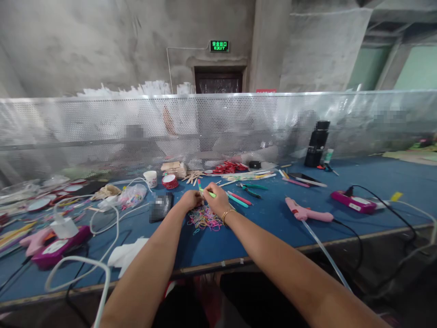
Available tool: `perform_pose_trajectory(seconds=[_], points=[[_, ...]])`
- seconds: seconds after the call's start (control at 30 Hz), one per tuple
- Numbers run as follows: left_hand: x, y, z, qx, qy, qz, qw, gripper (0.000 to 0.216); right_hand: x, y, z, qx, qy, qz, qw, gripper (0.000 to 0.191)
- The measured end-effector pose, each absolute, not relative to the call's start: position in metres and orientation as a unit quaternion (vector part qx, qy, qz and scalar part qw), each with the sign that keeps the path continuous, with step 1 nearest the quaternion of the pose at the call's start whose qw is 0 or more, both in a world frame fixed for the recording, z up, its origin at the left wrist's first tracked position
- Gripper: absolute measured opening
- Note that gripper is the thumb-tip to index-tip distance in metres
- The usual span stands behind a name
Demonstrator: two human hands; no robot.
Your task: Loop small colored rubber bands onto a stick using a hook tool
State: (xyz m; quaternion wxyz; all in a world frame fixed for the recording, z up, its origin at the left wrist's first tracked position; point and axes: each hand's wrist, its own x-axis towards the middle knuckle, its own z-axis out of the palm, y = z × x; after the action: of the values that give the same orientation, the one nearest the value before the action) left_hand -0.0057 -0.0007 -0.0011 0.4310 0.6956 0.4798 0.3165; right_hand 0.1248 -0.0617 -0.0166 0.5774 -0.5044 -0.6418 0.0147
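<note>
My right hand is closed around a lime-green pen, held as for writing, its front end pointing towards my left hand. My left hand is closed right beside it, with fingertips meeting near the pen's front end; what they pinch is hidden. A thin stick with a red upper end stands up between the hands. Under both hands lies a loose pile of colourful thin loops. A red pen and a teal pen lie just right of my right hand.
Green-handled pliers lie behind the pens. A pink glue gun and magenta power strip are at right. A phone, paper cup and white cables are at left. A perforated metal screen runs along the back.
</note>
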Motion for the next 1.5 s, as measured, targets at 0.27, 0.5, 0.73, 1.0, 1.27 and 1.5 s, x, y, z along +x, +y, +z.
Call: perform_pose_trajectory(seconds=[0.27, 0.5, 0.73, 1.0, 1.27, 1.5], points=[[-0.004, -0.004, 0.002, 0.685, 0.485, 0.317, 0.443, 0.022, 0.125, -0.064, -0.015, -0.506, -0.642, 0.013, 0.576, 0.014], [-0.005, -0.003, 0.001, 0.689, 0.471, 0.318, 0.451, 0.027, 0.125, -0.064, -0.014, -0.506, -0.646, 0.014, 0.572, 0.014], [-0.006, -0.003, 0.001, 0.698, 0.477, 0.314, 0.431, 0.023, 0.125, -0.063, -0.015, -0.501, -0.648, 0.016, 0.574, 0.013], [-0.007, -0.006, 0.003, 0.722, 0.466, 0.299, 0.416, 0.024, 0.125, -0.063, -0.015, -0.502, -0.649, 0.015, 0.572, 0.014], [-0.008, -0.001, 0.001, 0.727, 0.468, 0.297, 0.405, 0.022, 0.125, -0.062, -0.015, -0.499, -0.649, 0.014, 0.574, 0.013], [-0.008, 0.004, -0.004, 0.723, 0.464, 0.302, 0.412, 0.024, 0.125, -0.061, -0.016, -0.499, -0.653, 0.01, 0.57, 0.013]])
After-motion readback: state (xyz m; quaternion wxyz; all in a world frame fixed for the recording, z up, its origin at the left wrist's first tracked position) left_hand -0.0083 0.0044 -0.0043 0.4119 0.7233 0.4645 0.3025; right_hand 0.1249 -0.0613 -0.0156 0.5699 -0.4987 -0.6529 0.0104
